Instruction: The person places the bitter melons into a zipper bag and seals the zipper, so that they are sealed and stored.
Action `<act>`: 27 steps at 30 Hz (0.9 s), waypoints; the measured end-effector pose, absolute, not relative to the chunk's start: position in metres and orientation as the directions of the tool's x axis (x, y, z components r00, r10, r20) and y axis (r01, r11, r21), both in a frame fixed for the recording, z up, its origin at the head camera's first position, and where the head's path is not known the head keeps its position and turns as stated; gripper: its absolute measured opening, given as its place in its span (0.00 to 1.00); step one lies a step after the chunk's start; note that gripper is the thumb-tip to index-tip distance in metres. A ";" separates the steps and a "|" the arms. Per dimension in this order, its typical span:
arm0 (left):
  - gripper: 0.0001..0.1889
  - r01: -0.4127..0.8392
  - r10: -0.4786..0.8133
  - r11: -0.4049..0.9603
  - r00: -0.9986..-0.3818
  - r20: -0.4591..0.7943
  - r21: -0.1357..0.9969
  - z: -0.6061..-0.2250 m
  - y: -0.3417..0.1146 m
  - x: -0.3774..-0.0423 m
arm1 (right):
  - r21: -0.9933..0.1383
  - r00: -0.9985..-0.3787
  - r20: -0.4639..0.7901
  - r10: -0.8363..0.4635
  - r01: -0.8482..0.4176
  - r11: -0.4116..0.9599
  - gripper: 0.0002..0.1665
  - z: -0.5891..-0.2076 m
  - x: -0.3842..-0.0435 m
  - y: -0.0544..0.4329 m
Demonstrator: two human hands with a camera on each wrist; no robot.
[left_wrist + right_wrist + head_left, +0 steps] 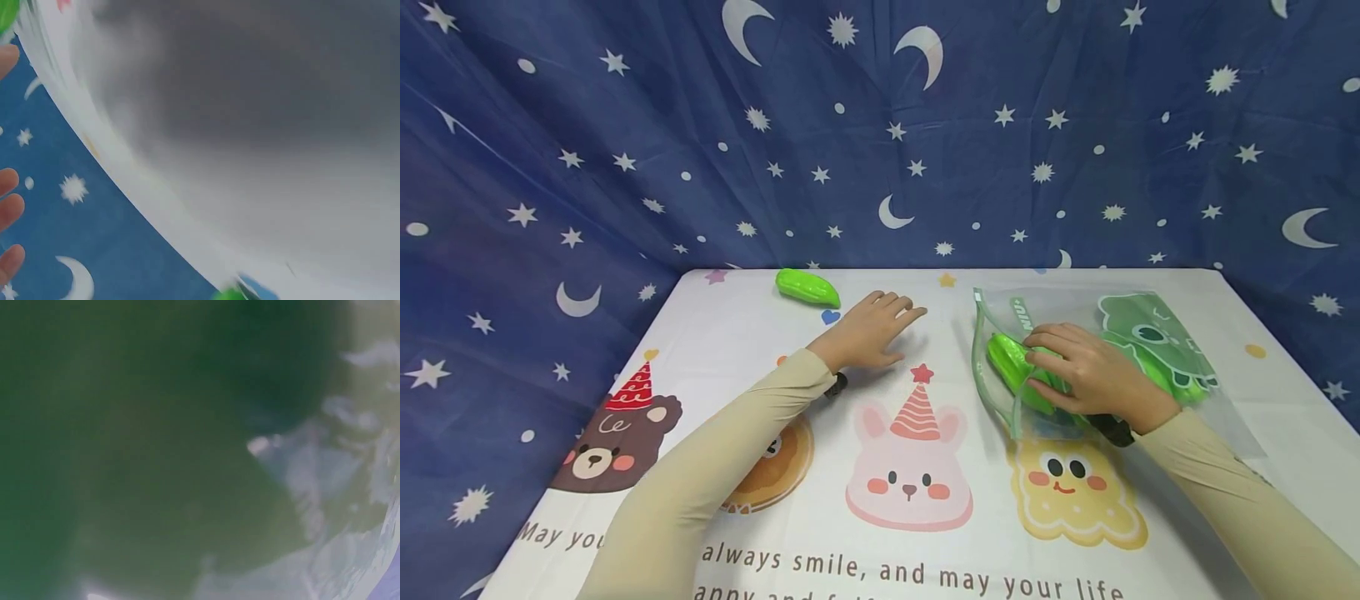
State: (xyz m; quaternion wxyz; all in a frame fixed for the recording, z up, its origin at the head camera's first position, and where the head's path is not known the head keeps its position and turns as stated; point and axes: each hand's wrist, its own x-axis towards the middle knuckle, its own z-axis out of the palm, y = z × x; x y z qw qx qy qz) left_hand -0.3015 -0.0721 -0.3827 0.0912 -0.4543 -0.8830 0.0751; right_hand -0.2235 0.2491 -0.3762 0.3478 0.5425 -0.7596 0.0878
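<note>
My left hand (872, 329) hovers over the middle of the table with fingers stretched forward and nothing in them. Beyond it, at the back left, lies a bright green, bumpy vegetable (807, 287) that looks like a toy bitter melon. On the right my right hand (1086, 371) grips the upper edge of a clear zip bag (1213, 429) near its mouth, which gapes to the left. Just inside the mouth, partly under those fingers, is another green vegetable (1009, 360). More green (1157, 375) shows deeper in the bag. Blurred green plastic (156, 456) fills the right wrist view.
A white cloth (910, 333) printed with cartoon animals and lettering covers the table. Blue curtains (880, 133) with stars and moons stand along the back and left edges. The bag bears a green cartoon print (1150, 333).
</note>
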 end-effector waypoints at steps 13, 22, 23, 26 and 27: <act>0.36 0.735 0.762 0.645 -0.638 0.108 -0.208 -0.376 -0.134 -0.319 | 0.234 -0.187 0.619 -0.763 -0.883 0.406 0.23 -0.377 -0.222 0.250; 0.35 0.674 0.695 0.716 -0.711 0.105 -0.182 -0.377 -0.164 -0.328 | 0.248 -0.166 0.629 -0.759 -0.883 0.399 0.22 -0.378 -0.223 0.250; 0.35 0.664 0.686 0.726 -0.720 0.109 -0.180 -0.378 -0.168 -0.331 | 0.248 -0.166 0.630 -0.758 -0.883 0.399 0.22 -0.378 -0.223 0.250; 0.35 0.639 0.661 0.749 -0.741 0.120 -0.178 -0.380 -0.178 -0.336 | 0.248 -0.165 0.632 -0.758 -0.883 0.399 0.22 -0.377 -0.223 0.250; 0.34 0.631 0.654 0.755 -0.747 0.123 -0.178 -0.381 -0.182 -0.338 | 0.246 -0.165 0.632 -0.757 -0.884 0.398 0.23 -0.377 -0.223 0.250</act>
